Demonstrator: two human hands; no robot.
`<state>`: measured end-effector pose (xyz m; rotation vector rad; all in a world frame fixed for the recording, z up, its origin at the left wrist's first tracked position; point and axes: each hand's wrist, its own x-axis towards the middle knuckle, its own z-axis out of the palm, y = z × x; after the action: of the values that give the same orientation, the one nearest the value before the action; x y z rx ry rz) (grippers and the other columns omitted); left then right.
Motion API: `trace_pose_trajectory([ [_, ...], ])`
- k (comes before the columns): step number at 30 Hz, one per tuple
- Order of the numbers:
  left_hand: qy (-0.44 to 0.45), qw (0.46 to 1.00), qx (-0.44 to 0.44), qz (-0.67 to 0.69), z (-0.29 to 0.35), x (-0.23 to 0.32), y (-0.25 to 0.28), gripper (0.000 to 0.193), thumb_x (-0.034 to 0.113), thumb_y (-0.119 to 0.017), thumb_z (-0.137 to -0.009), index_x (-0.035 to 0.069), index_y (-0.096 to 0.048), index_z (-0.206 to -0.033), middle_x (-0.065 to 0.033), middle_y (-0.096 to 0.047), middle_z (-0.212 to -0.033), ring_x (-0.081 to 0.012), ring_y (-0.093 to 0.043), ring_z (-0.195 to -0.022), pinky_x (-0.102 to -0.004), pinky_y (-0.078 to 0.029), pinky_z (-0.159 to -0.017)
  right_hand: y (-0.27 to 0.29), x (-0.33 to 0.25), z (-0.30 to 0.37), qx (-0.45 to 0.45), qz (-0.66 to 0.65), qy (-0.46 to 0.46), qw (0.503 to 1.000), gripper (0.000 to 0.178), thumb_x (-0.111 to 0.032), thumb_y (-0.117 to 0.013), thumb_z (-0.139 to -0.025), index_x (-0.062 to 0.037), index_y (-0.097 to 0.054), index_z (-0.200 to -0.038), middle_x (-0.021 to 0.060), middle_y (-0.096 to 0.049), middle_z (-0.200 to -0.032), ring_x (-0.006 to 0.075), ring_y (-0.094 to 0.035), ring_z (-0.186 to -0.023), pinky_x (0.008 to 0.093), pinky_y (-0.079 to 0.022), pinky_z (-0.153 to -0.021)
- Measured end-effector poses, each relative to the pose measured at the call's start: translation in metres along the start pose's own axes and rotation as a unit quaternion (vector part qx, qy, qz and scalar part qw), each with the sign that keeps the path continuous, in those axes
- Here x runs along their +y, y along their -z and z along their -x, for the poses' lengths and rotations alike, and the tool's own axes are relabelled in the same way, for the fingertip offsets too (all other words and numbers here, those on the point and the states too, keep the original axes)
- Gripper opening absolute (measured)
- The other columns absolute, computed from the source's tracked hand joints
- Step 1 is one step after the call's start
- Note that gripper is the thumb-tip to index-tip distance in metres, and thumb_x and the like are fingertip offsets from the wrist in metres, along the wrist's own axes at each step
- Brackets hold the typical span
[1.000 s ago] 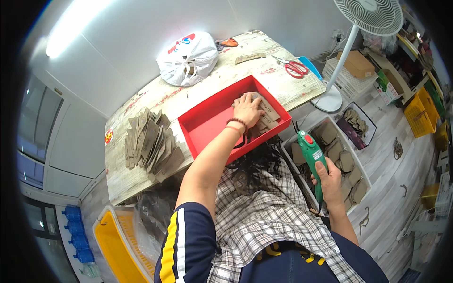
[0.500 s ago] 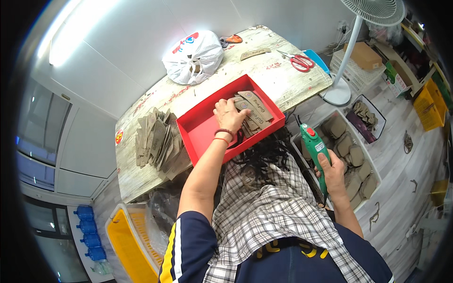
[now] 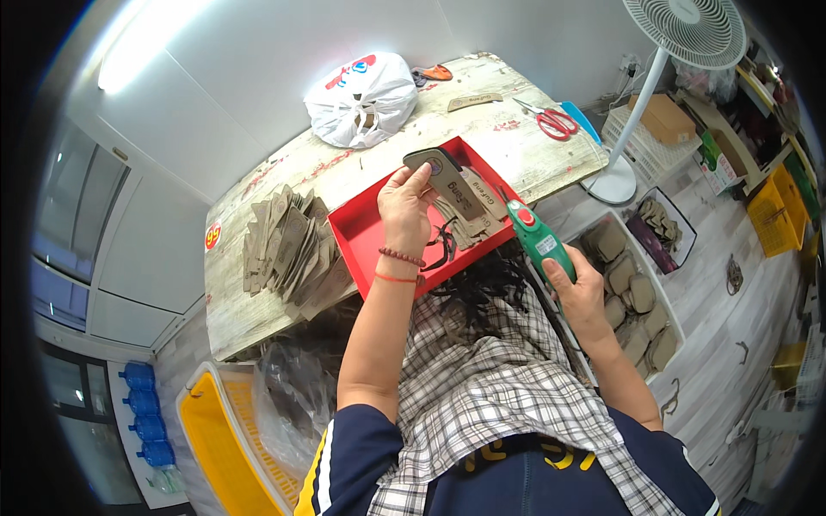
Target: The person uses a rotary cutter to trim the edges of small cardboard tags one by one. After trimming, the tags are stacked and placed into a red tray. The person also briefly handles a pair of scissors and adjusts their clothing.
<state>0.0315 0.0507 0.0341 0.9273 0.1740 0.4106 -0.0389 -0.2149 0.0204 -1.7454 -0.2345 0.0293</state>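
My left hand (image 3: 404,206) pinches a flat tan strip (image 3: 451,187) with dark edges and a printed face, raised and tilted over a red box (image 3: 360,234). More tan strips (image 3: 465,229) lie in the box's right side, beside thin black trimmings (image 3: 445,244). My right hand (image 3: 580,297) is closed around a green hand-held power tool (image 3: 540,244) with a red button. Its narrow tip points up and left, near the box's right corner, apart from the held strip. Black trimmings (image 3: 486,288) also lie on my checked apron (image 3: 508,378).
A heap of tan strips (image 3: 284,245) sits on the table (image 3: 232,322) left of the box. Behind are a white plastic bag (image 3: 361,103) and red-handled scissors (image 3: 557,125). A white bin of tan pieces (image 3: 641,310) and a fan (image 3: 658,73) stand right; a yellow basket (image 3: 219,430), lower left.
My left hand has lifted a strip out of the box, where it was reaching before. My right hand has brought the green tool up and leftward toward the box.
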Motion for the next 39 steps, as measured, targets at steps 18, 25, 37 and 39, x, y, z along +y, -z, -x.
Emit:
trace_pose_trajectory([
  [18, 0.04, 0.998, 0.021, 0.036, 0.058, -0.024, -0.02, 0.006, 0.004, -0.065, -0.086, 0.001, -0.066, -0.091, -0.0068, -0.07, -0.084, -0.0122, -0.065, -0.068, -0.0239, -0.052, -0.059, -0.006, -0.006, 0.011, -0.031, -0.024, -0.003, 0.999, 0.044, -0.036, -0.066, -0.088, 0.0004, -0.062, -0.112, -0.0025, -0.056, -0.069, 0.0031, -0.045, -0.055, 0.0206, -0.037, -0.049],
  [25, 0.056, 0.998, -0.012, -0.008, 0.067, -0.025, -0.016, 0.004, 0.003, -0.065, -0.086, 0.001, -0.067, -0.088, -0.0064, -0.07, -0.083, -0.0111, -0.065, -0.067, -0.0227, -0.052, -0.057, -0.007, -0.018, 0.008, -0.037, -0.027, -0.002, 0.999, 0.046, -0.039, -0.065, -0.089, 0.0009, -0.061, -0.111, -0.0021, -0.055, -0.068, 0.0035, -0.047, -0.055, 0.0205, -0.039, -0.05],
  [37, -0.046, 0.991, -0.047, -0.114, 0.062, -0.006, -0.017, 0.013, 0.007, -0.064, -0.088, -0.004, -0.068, -0.094, -0.0028, -0.067, -0.081, -0.0062, -0.059, -0.069, -0.0206, -0.049, -0.062, 0.0, -0.015, 0.01, -0.065, -0.023, 0.002, 0.998, 0.045, -0.039, -0.066, -0.088, 0.0002, -0.062, -0.111, -0.0027, -0.054, -0.068, 0.0035, -0.046, -0.056, 0.0205, -0.038, -0.05],
  [39, -0.055, 0.983, -0.05, -0.167, 0.059, -0.004, -0.015, 0.012, 0.007, -0.061, -0.09, -0.002, -0.067, -0.095, -0.0022, -0.067, -0.08, -0.0061, -0.06, -0.067, -0.0196, -0.049, -0.06, 0.0, -0.018, 0.011, -0.063, -0.029, 0.002, 0.998, 0.045, -0.039, -0.066, -0.088, 0.0003, -0.062, -0.111, -0.0028, -0.054, -0.068, 0.0034, -0.046, -0.056, 0.0204, -0.038, -0.05],
])
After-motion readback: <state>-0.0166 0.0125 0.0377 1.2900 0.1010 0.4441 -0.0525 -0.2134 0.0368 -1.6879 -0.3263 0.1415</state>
